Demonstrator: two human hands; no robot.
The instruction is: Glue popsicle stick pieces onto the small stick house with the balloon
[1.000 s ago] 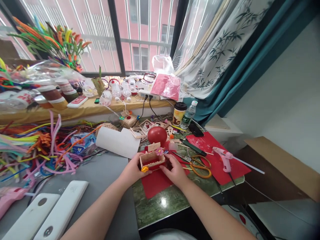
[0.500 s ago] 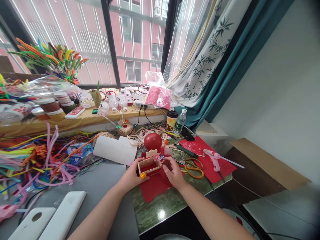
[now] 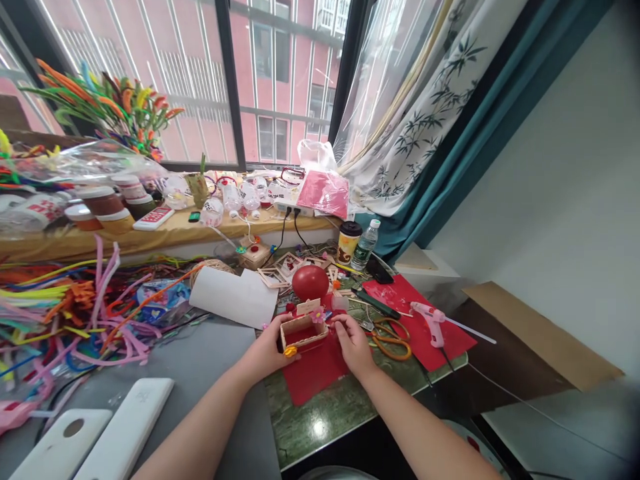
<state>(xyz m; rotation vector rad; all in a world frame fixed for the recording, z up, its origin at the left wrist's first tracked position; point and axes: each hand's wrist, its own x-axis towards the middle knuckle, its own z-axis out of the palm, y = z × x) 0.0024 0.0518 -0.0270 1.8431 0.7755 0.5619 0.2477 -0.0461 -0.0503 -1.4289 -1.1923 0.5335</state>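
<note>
A small open box [image 3: 304, 346] of pale wooden sticks, red inside, is gripped at its left end by my left hand [image 3: 267, 348]. An orange flower [image 3: 290, 351] decorates its near left corner, and a pink flower [image 3: 318, 315] its far right side. My right hand [image 3: 354, 343] is just right of the box, fingertips pinched together; whatever they hold is too small to make out. Beneath the box lies a red sheet [image 3: 315, 380]. Behind it sits a round red balloon [image 3: 310, 283].
Scissors [image 3: 393, 340] and a pink glue gun [image 3: 430, 321] lie to the right, the gun on another red sheet [image 3: 457, 343]. A lidded cup [image 3: 349, 243] and water bottle [image 3: 367, 245] stand at the back. Pipe cleaners [image 3: 100, 320] and white paper [image 3: 233, 298] spread leftward.
My right hand has drawn slightly away from the right end of the box, its fingers closer together. The left hand keeps its hold, and the whole view has shifted a little.
</note>
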